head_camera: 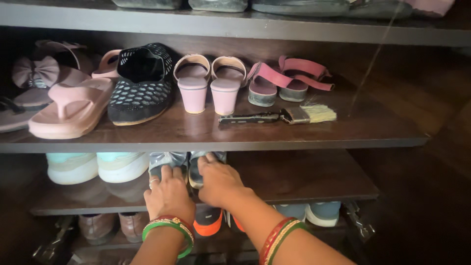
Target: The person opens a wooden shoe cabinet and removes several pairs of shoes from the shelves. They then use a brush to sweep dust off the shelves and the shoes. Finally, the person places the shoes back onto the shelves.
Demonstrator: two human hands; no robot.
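Note:
My left hand (169,196) rests on the heel of a grey shoe (167,161) on the middle shelf (294,179) of a dark wooden shoe rack. My right hand (218,184) lies on the matching grey shoe (211,158) beside it. Both hands press flat on the shoes, fingers together, and both wrists wear red and green bangles. The shoes' front parts are hidden under the shelf above.
The upper shelf (206,140) carries pink sandals (71,105), a black perforated shoe (140,83), pink block heels (208,86), mauve sandals (287,81) and a paintbrush (289,115). White sneakers (98,167) stand left of my hands. More shoes sit on the lowest shelf.

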